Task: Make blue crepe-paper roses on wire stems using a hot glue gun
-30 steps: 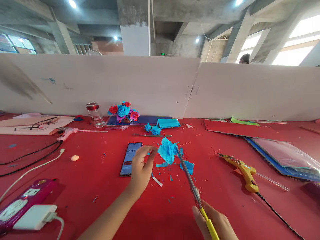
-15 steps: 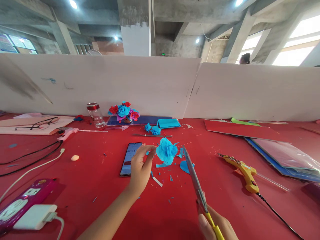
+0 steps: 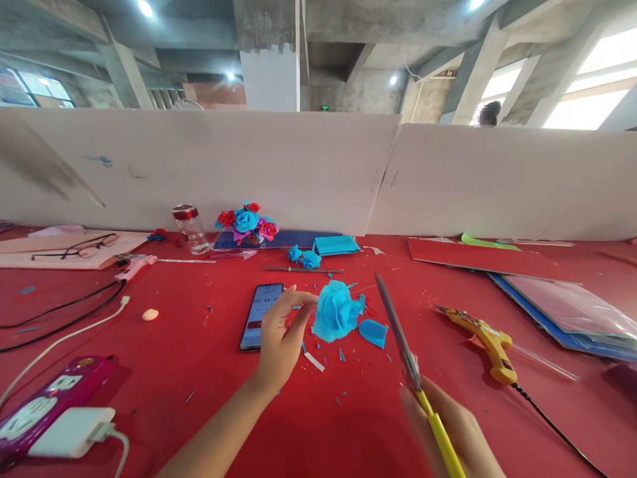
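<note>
Between the thumb and fingers of my left hand (image 3: 286,332) is the edge of a blue paper flower (image 3: 336,311), held above the red table (image 3: 318,425). My right hand (image 3: 448,425) grips scissors (image 3: 398,325) with yellow handles, their long blades pointing up and away, to the right of the flower. A blue paper piece (image 3: 373,333) lies between the flower and the blades. Small blue scraps and a white strip (image 3: 314,361) are scattered below the flower.
A phone (image 3: 259,315) lies behind my left hand. At right are a yellow glue gun (image 3: 485,345) and plastic-covered sheets (image 3: 572,312). Farther back stand a glass bottle (image 3: 192,229) and a paper bouquet (image 3: 249,222). A power strip (image 3: 54,398) is at left.
The flower has turned and shifted slightly right in my left hand. My right hand and the scissors have moved right, away from the flower; the blue piece beside it is now fully uncovered.
</note>
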The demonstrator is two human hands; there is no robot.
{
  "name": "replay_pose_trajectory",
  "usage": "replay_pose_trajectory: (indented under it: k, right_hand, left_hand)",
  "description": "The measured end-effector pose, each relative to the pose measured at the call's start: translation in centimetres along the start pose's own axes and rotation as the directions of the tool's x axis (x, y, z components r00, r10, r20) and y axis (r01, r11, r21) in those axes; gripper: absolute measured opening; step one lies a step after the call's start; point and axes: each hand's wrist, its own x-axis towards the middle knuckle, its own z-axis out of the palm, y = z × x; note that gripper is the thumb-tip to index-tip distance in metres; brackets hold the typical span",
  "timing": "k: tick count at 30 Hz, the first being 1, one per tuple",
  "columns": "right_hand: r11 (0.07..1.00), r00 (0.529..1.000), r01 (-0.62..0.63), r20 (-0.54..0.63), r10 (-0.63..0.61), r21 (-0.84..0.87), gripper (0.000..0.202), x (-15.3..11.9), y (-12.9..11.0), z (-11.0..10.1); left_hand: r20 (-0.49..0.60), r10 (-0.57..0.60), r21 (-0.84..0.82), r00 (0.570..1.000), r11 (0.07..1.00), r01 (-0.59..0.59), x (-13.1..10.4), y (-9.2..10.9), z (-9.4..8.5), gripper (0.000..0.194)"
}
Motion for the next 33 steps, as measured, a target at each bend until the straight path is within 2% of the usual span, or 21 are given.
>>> replay_pose_trajectory:
  k: [4, 7, 10, 15, 18, 24, 27, 29, 31, 32, 33]
  right_hand:
    - [0.943, 0.996, -0.091, -0.008, 0.094, -0.32, 0.028, 2.7, 2.2, -0.9]
    - [0.88, 0.998, -0.06, 0.004, 0.07, -0.472, 0.022, 3.8, 3.3, -1.1]
    - [0.831, 0.997, -0.033, 0.036, 0.063, -0.555, 0.024, 4.5, 3.6, -0.7]
    - [0.775, 0.985, -0.077, 0.073, 0.156, -0.627, 0.025, 5.6, 3.8, 0.0]
    - [0.752, 0.988, -0.014, 0.107, 0.113, -0.659, 0.024, 6.1, 4.4, 0.3]
    - [0.765, 0.973, 0.078, 0.215, 0.081, -0.64, 0.013, 6.9, 5.0, -0.4]
    - [0.783, 0.956, 0.127, 0.285, 0.066, -0.608, 0.015, 7.5, 4.1, -1.5]
    - [0.826, 0.948, 0.182, 0.318, -0.004, -0.533, 0.02, 7.7, 2.7, -2.5]
    - [0.879, 0.955, 0.249, 0.255, -0.153, -0.406, 0.021, 7.6, 0.6, -3.6]
    - [0.905, 0.959, 0.278, 0.154, -0.24, -0.321, 0.018, 7.4, -0.6, -4.0]
    - [0.907, 0.94, 0.339, 0.058, -0.336, -0.249, 0.018, 7.2, -2.0, -4.4]
  left_hand:
    - [0.004, 0.002, -0.024, 1.0, 1.0, -0.002, 0.0, -0.2, 0.0, 0.019]
    - [0.009, 0.003, -0.033, 1.0, 0.999, -0.003, -0.1, -0.2, 0.2, 0.019]
    - [0.02, -0.004, -0.053, 1.0, 0.999, 0.005, -0.2, -0.2, 0.2, 0.018]
    - [0.05, -0.055, -0.097, 0.997, 0.993, 0.06, -0.3, -0.4, 0.2, 0.016]
    - [0.072, -0.122, -0.092, 0.99, 0.987, 0.128, -0.3, -0.2, 0.0, 0.017]
    - [0.076, -0.154, -0.142, 0.985, 0.976, 0.164, -0.1, 0.2, 0.0, 0.019]
    - [0.128, -0.147, -0.2, 0.981, 0.965, 0.17, -0.1, 0.2, 0.1, 0.017]
    - [0.173, -0.154, -0.25, 0.973, 0.949, 0.194, -0.1, 0.2, 0.2, 0.018]
    - [0.202, -0.178, -0.286, 0.963, 0.93, 0.232, -0.2, 0.4, 0.2, 0.019]
    - [0.212, -0.193, -0.298, 0.958, 0.921, 0.251, -0.3, 0.5, 0.2, 0.02]
    - [0.217, -0.207, -0.305, 0.954, 0.914, 0.267, -0.3, 0.6, 0.2, 0.02]
